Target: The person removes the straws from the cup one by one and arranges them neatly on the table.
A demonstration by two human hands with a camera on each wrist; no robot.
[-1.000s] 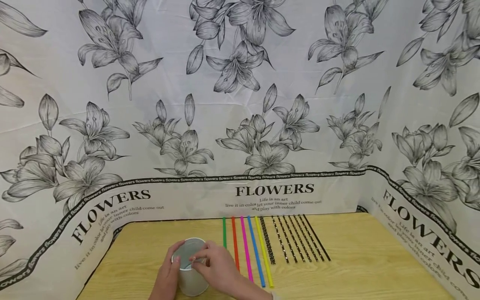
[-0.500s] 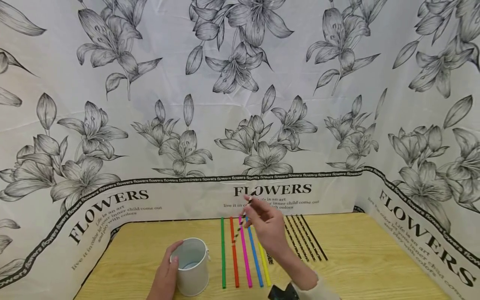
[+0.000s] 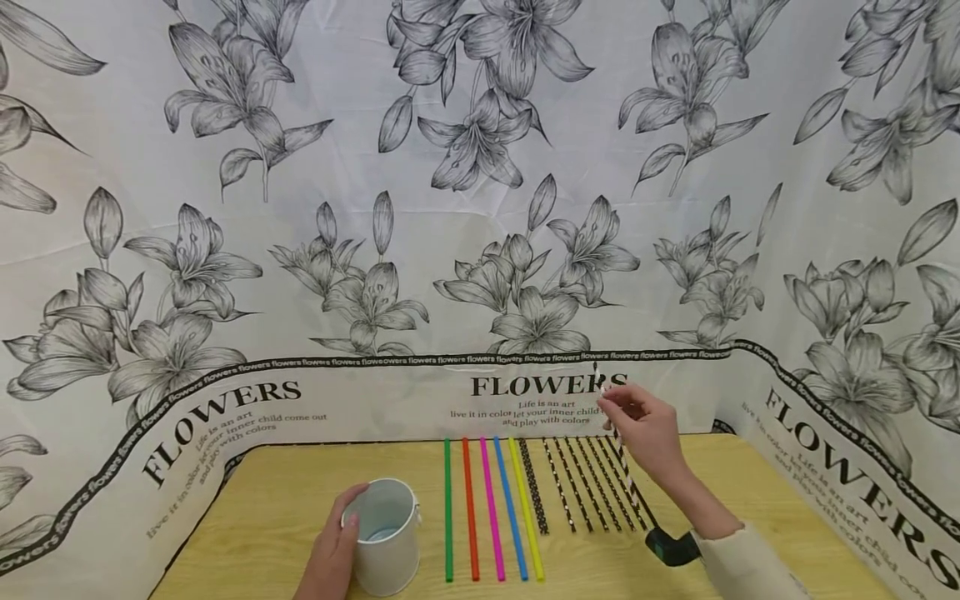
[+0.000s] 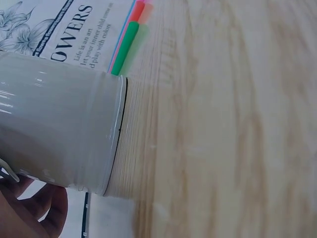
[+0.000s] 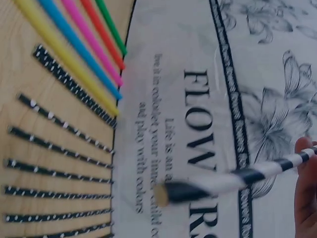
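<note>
My left hand (image 3: 332,546) grips the left side of a white metal bucket (image 3: 387,562), which stands upright on the table; nothing shows inside it. In the left wrist view the bucket's side (image 4: 54,124) lies close to the camera, with curled fingers (image 4: 52,208) at its lower edge. My right hand (image 3: 651,433) pinches a black-and-white striped straw (image 5: 247,176) near its upper end. This straw is held above the right end of a row of black patterned straws (image 3: 581,487), slanting down to the right. Only part of the right hand shows in the right wrist view.
Left of the patterned straws lie green (image 3: 448,512), red (image 3: 471,512), pink (image 3: 492,512), blue (image 3: 512,512) and yellow (image 3: 528,512) straws, side by side on the wooden table (image 3: 757,517). A flower-printed cloth (image 3: 420,400) rises behind and at both sides.
My right hand has gone from the bucket's mouth up and to the right, carrying the striped straw over the colored straws to the row's right end. My left hand has kept its hold on the bucket.
</note>
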